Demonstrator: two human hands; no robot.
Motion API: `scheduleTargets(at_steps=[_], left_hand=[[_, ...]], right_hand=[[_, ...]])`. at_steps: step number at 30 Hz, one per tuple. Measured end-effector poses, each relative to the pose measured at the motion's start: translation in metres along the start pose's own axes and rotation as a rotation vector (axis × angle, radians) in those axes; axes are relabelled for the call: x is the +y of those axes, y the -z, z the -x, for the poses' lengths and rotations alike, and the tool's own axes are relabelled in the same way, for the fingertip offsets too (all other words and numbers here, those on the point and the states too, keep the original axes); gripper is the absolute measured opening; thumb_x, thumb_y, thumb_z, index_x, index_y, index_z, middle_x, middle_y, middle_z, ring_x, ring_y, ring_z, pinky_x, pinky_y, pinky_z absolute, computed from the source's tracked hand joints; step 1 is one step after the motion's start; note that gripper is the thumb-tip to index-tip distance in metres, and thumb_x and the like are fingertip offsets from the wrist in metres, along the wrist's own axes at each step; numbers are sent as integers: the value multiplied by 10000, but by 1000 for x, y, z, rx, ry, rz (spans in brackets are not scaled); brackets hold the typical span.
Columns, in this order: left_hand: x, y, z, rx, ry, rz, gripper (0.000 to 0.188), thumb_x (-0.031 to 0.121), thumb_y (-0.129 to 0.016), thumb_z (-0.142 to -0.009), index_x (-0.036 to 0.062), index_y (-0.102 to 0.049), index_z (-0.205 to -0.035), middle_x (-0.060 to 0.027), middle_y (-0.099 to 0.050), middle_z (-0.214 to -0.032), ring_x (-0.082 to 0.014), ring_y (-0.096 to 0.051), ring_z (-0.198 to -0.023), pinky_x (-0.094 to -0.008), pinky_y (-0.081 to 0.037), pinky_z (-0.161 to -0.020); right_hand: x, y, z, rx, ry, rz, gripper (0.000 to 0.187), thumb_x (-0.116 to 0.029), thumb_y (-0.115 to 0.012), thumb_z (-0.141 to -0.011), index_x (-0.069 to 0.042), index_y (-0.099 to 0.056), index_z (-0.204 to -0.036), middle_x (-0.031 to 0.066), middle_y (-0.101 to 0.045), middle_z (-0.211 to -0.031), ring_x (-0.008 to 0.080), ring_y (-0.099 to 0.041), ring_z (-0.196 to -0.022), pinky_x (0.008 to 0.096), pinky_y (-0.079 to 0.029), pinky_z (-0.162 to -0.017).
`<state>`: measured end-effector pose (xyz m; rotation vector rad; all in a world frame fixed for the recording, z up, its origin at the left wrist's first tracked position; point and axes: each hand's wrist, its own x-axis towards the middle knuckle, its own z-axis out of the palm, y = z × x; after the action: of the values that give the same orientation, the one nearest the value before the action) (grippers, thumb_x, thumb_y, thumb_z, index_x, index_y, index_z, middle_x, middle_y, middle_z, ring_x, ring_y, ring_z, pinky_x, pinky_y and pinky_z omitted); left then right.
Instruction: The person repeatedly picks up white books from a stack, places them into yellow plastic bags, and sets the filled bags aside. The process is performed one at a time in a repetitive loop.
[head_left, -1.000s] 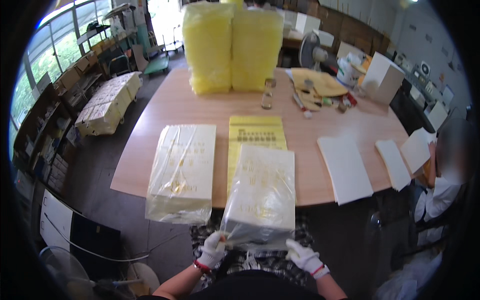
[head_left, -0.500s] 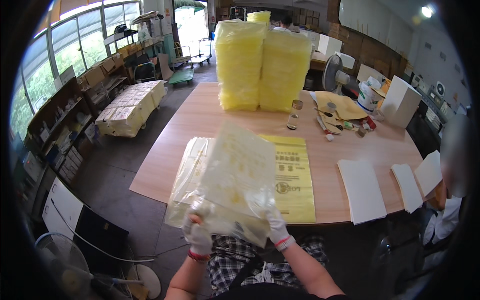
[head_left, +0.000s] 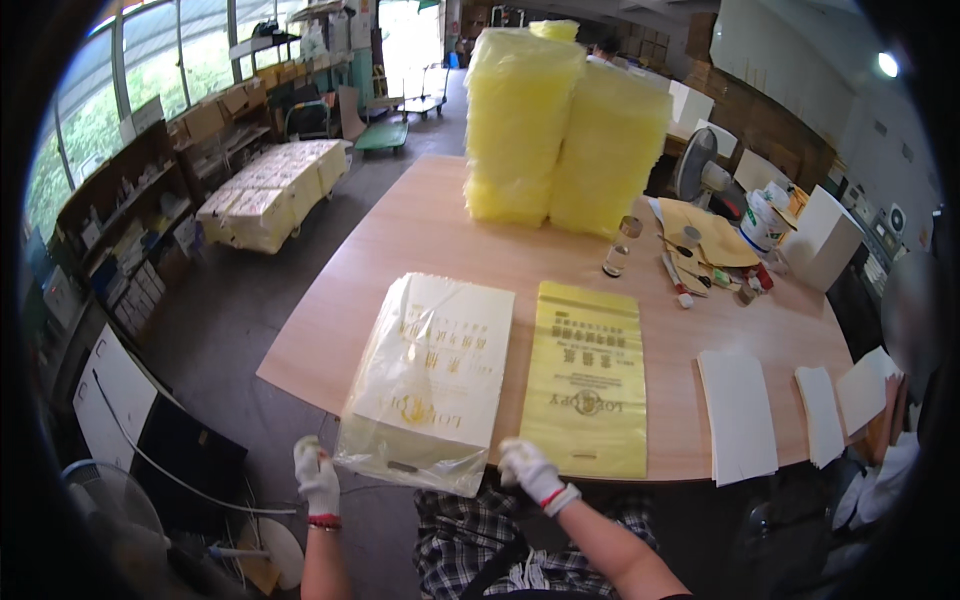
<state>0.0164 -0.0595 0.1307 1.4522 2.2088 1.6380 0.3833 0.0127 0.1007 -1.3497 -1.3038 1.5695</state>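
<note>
Surface (head_left: 420,235): wood-toned, curved along the front, bare toward the left edge and across the middle.
Clear-bagged white stack (head_left: 450,345): lying flat left of centre, slightly askew, gold-printed on top, hanging with loose plastic past the front edge.
Yellow bag (head_left: 585,375): lying flat just right of the clear-bagged white stack, apart from it by a narrow bare strip, reaching down to the front edge.
Left grip (head_left: 318,480): white-gloved, out beyond the front edge, just beside the stack's lower left corner; loosely bent at the fingers; cannot tell how far apart.
Right grip (head_left: 528,470): white-gloved, at the front edge, between the stack's lower right corner and the yellow bag's lower left; bent, seen from the back; cannot tell whether apart or together, nor whether touching plastic.
Room right of the yellow bag: bare wood as far as the white paper piles (head_left: 738,415), set side by side at the front edge.
Tall yellow stacks (head_left: 515,130): standing close together at the back.
Glass jar (head_left: 620,250): just in front of them, on the right.
Small clutter (head_left: 705,240): crowded along the back right.
Co-worker's hand (head_left: 893,395): at the far right, by a white sheet (head_left: 862,388).
</note>
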Motion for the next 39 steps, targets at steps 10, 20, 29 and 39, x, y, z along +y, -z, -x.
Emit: scheduleTargets(at_steps=[10, 20, 29, 39], left_hand=[[54, -98, -111, -643, 331, -429, 411, 401, -443, -854, 19, -533, -975, -259, -580, -970, -416, -545, -942, -447, -426, -809], [12, -105, -106, -456, 176, -414, 342, 302, -472, -872, -1, -502, -1029, -257, -556, -982, -410, -529, -922, -443, -419, -791], [-62, -69, 97, -261, 401, -452, 688, 118, -590, -769, -65, -243, -1334, -266, -337, -1316, -386, -326, -1243, -370, -269, -1048], [235, -180, 110, -826, -587, 214, 210, 102, -707, -662, 78, -604, -844, -105, -589, -1015, -316, -539, -982, -388, -461, -806]], right_hand=[[-19, -37, -155, 184, -15, 40, 642, -210, -539, -837, -18, -234, -1368, 175, -520, -1173, 265, -548, -1011, 335, -446, -807], [-71, -71, -114, 210, -56, 374, 808, -348, -557, -811, 22, -125, -1385, 264, -402, -1306, 356, -460, -1156, 358, -379, -933], [-10, -69, 44, -228, 170, 343, 800, -328, -620, -820, 14, -165, -1382, 221, -421, -1302, 294, -467, -1163, 337, -374, -946], [61, 58, 117, -39, -260, -282, 477, -241, -560, -890, 15, -415, -1266, 63, -597, -989, 102, -583, -816, 193, -463, -715]])
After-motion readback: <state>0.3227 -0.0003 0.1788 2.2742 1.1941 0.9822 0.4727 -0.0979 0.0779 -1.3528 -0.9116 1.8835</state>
